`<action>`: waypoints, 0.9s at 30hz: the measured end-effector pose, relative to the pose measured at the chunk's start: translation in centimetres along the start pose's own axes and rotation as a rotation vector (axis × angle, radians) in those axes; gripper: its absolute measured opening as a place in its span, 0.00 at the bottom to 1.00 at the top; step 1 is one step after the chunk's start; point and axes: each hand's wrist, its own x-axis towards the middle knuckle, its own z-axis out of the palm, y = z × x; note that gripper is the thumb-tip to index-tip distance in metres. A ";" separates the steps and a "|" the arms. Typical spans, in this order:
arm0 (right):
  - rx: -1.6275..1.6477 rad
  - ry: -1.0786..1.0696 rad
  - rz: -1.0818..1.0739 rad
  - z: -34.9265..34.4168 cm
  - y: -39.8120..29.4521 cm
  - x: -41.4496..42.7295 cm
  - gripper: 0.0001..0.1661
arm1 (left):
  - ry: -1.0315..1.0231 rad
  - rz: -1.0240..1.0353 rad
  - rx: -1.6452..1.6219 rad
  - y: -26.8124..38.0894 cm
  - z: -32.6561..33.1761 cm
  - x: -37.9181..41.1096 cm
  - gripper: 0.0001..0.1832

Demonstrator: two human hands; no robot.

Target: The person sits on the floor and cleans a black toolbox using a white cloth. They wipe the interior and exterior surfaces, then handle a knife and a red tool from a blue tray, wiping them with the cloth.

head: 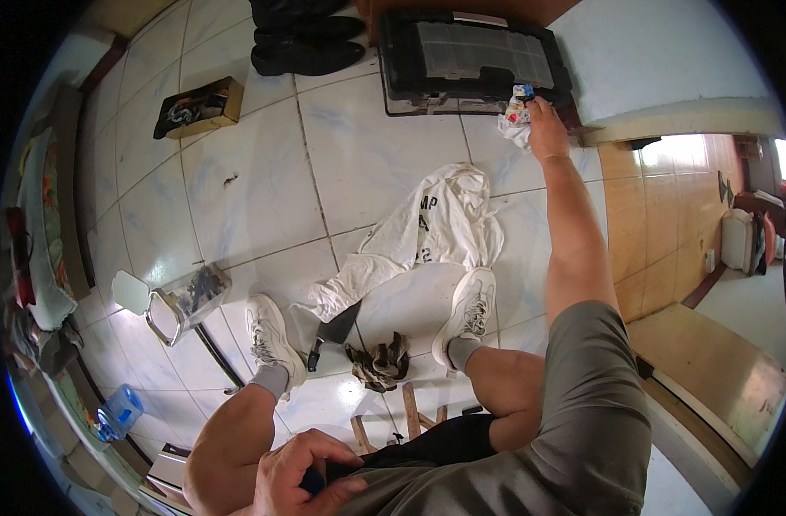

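Note:
My right hand (547, 129) is stretched out to the upper right, its fingers on a crumpled, coloured plastic packet (520, 106) beside a black toolbox (476, 58). My left hand (309, 474) is curled near my lap around a small dark blue object (313, 481), partly hidden by the fingers. Between my shoes lies a broad-bladed cleaver (338, 326) with a black handle, its blade end partly under a white cloth (425, 226) with black lettering. A crumpled brown, stained cloth (380, 362) lies just right of the cleaver.
A clear container (202, 293) with dark contents lies by my left shoe. Farther off are an open box of small items (199, 108) and black boots (309, 55). A blue water bottle (120, 413) is at lower left, wooden stool legs (411, 413) below me, a wall (677, 71) at right.

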 end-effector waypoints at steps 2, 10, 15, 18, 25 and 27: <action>-0.013 0.055 -0.019 -0.1 -0.1 0.6 0.25 | 0.000 0.016 -0.007 -0.1 -0.1 -0.1 0.13; 0.020 -0.021 0.127 -1.0 -2.5 1.2 0.22 | 0.040 0.054 -0.065 -1.0 -0.8 -0.9 0.16; 0.004 -0.022 0.094 -0.9 -2.5 1.3 0.21 | 0.014 0.069 -0.053 -1.3 -1.2 -1.2 0.16; -0.023 -0.035 0.028 -1.0 -2.8 1.4 0.21 | 0.019 0.096 -0.046 -1.2 -1.1 -1.2 0.15; 0.161 0.118 0.025 -0.4 -6.3 0.7 0.26 | 0.053 0.103 -0.006 -0.7 -0.7 -1.0 0.12; 0.230 0.150 0.068 -0.3 -6.9 0.7 0.26 | 0.031 0.085 0.003 -0.8 -0.7 -1.1 0.11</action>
